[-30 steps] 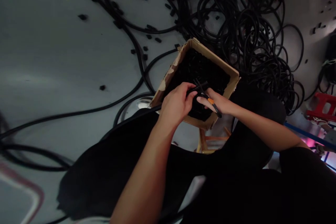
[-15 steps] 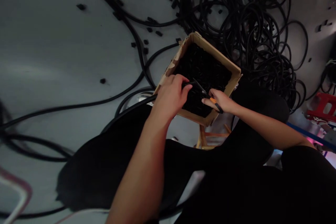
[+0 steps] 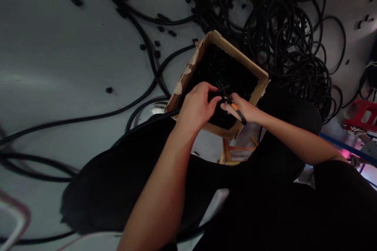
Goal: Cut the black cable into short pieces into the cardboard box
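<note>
My left hand (image 3: 198,104) is closed on a black cable (image 3: 172,113), which runs in from the left over the dark-clothed leg. Thumb and fingertips pinch the cable near its end, above the cardboard box (image 3: 246,55). In my right hand (image 3: 246,109) is a pair of scissors (image 3: 235,106) with orange and black handles. The blades point up and left, right at the cable end by my left fingertips. A short dark piece shows beside the blades; whether it is cut through cannot be made out. Many small black pieces fill the box.
A large tangle of black cable (image 3: 282,39) lies on the floor beyond the box. Several short black pieces (image 3: 109,90) are scattered on the grey floor (image 3: 53,59). A wooden stool (image 3: 226,153) shows below the box, and a red plastic stool (image 3: 361,113) stands at right.
My left hand has shifted slightly right with the cable, closer to my right hand. The scissors have moved a little left, and their blades now meet the cable end. The view has shifted slightly.
</note>
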### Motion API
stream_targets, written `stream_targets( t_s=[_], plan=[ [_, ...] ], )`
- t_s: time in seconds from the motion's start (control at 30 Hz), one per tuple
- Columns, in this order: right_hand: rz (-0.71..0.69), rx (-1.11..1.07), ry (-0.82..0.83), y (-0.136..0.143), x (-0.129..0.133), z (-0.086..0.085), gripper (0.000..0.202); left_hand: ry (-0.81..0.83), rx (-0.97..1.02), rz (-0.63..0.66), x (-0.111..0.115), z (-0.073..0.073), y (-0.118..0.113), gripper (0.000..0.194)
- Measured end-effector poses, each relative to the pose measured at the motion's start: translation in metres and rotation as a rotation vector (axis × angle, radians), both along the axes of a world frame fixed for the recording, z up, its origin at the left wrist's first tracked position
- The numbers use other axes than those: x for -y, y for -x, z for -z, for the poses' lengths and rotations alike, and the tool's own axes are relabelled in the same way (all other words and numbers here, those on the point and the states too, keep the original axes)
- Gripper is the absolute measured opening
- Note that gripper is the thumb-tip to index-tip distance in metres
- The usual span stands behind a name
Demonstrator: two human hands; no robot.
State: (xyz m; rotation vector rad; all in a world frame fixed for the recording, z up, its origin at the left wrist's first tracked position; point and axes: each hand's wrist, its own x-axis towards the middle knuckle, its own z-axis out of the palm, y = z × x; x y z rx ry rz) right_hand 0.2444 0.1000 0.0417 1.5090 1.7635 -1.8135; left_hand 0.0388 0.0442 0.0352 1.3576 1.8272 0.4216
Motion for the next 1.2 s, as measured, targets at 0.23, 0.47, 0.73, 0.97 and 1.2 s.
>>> stream_targets(
  t_s=[0.23, 0.47, 0.73, 0.97, 1.2],
  plan=[
    [-0.003, 0.088, -0.016, 0.002, 0.002, -0.014, 0.048, -0.005, -0.056, 0.035, 0.003, -0.003, 0.001, 0.024],
    [0.05, 0.108, 0.126, 0.002, 0.001, -0.022, 0.047, 0.071, -0.168, 0.041, 0.004, -0.006, 0.01, 0.031],
    [0.012, -0.042, 0.082, -0.006, 0.01, -0.008, 0.033, -0.013, -0.01, 0.003, 0.004, 0.007, 0.011, 0.035],
    [-0.036, 0.009, -0.009, -0.002, 0.006, -0.004, 0.047, 0.098, 0.01, 0.011, -0.001, -0.006, 0.002, 0.019],
    [-0.002, 0.092, 0.064, 0.0, 0.002, -0.014, 0.05, 0.07, -0.041, 0.046, 0.001, -0.005, 0.006, 0.027]
  ],
)
